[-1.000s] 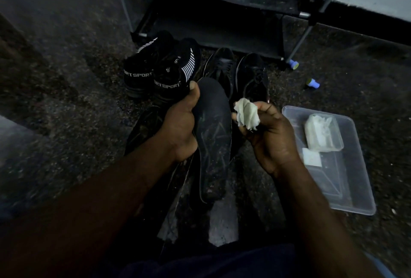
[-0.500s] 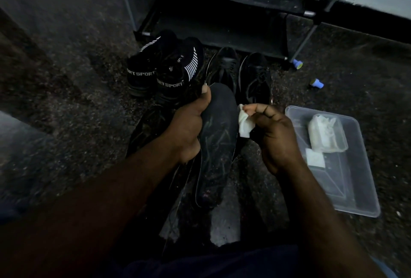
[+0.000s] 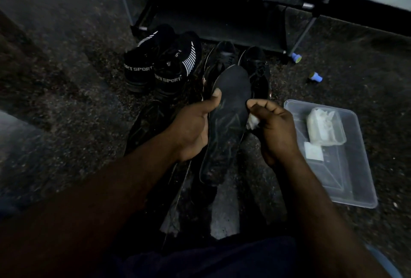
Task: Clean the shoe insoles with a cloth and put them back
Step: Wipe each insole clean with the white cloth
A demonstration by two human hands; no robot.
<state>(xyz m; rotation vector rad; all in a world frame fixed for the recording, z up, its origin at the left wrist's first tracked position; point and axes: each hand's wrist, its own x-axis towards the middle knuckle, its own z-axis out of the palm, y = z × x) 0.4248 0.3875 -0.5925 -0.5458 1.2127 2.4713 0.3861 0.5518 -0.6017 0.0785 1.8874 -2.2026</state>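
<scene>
1. Insole (image 3: pixel 226 126): dark, thin, held above the floor between the hands. Probably light and flexible, and bends if unsupported.
2. Left hand (image 3: pixel 193 128): grips the insole's left edge, thumb on top. Mid-length looks the best hold.
3. Right hand (image 3: pixel 275 131): pinches the cloth (image 3: pixel 252 123) at the insole's right edge.

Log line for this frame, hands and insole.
phase: cleaning | left-hand grip: holds dark flat shoe insole | right-hand grip: pinches crumpled white cloth at insole's right edge | insole: not yet put back
</scene>
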